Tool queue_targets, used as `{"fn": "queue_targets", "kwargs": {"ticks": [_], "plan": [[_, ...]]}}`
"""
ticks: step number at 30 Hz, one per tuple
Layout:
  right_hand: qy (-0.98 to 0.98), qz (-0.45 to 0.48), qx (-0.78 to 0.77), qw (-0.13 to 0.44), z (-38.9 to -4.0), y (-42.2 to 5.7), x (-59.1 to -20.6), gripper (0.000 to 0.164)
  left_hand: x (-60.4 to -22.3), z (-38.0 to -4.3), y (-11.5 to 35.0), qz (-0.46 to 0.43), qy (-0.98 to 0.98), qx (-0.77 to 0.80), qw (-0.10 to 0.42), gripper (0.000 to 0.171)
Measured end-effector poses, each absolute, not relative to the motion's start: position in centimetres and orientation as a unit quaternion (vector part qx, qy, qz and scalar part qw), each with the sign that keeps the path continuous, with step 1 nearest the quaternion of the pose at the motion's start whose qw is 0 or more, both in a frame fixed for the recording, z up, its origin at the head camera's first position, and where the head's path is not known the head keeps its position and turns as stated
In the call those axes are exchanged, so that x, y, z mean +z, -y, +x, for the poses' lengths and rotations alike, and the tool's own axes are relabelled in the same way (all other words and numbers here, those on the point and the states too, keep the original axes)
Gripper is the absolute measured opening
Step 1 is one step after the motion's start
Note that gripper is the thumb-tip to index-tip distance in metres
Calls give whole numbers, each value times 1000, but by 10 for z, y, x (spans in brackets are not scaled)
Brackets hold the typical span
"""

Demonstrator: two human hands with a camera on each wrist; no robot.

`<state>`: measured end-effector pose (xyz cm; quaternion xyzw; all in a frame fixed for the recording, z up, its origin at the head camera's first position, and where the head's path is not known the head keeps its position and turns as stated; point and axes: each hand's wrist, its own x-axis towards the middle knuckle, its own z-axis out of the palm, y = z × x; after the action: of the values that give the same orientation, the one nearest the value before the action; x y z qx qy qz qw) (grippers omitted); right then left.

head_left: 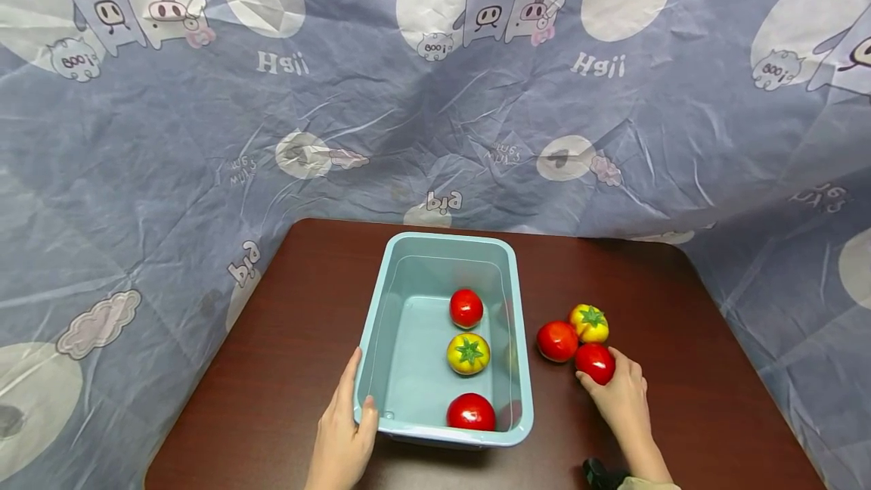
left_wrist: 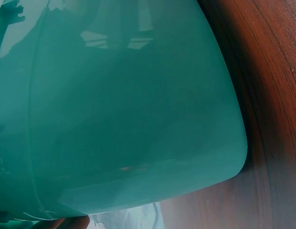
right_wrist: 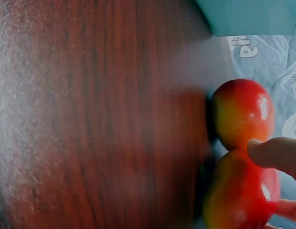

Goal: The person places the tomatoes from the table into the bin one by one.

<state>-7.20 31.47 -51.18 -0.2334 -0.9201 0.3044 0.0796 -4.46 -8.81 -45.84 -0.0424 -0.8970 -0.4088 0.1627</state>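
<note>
Left hand (head_left: pixel 342 429), tub (head_left: pixel 435 433), brown table (head_left: pixel 701 369), printed cloth (head_left: pixel 395 116)

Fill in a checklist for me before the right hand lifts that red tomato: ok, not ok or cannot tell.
1. Right hand on the red tomato, thumb and fingers at its sides: ok.
2. Grip firm enough to lift: cannot tell; the pictures show contact, not force.
3. Red tomato clear of its neighbours: not ok; it seems to touch the other red tomato.
4. Left hand at the near-left corner of the bin: ok.
5. Room in the bin, if it goes there: ok; the floor left of the yellow tomato inside is bare.
</note>
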Motion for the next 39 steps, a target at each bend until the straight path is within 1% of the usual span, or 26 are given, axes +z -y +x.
{"fn": "queue_targets", "kwargs": {"ticks": [5,14,18,26,39], "plan": [[919,-233,305,84,-73,-315,-520,80,-458,-43,88,-41,897,-411,157,71],[915,-233,309,110,-72,-313,-528,78,-460,-42,89,-44,898,-404,168,72],[913,-240,311,111,-70,-312,-528,77,-460,-43,90,-45,899,-402,168,72],[902,-261,336,77,-65,-314,-514,81,-459,-45,90,-49,899,-401,168,72],[878,-260,391,91,-59,-309,-487,84,-460,-47,91,-52,898,-401,174,70]]}}
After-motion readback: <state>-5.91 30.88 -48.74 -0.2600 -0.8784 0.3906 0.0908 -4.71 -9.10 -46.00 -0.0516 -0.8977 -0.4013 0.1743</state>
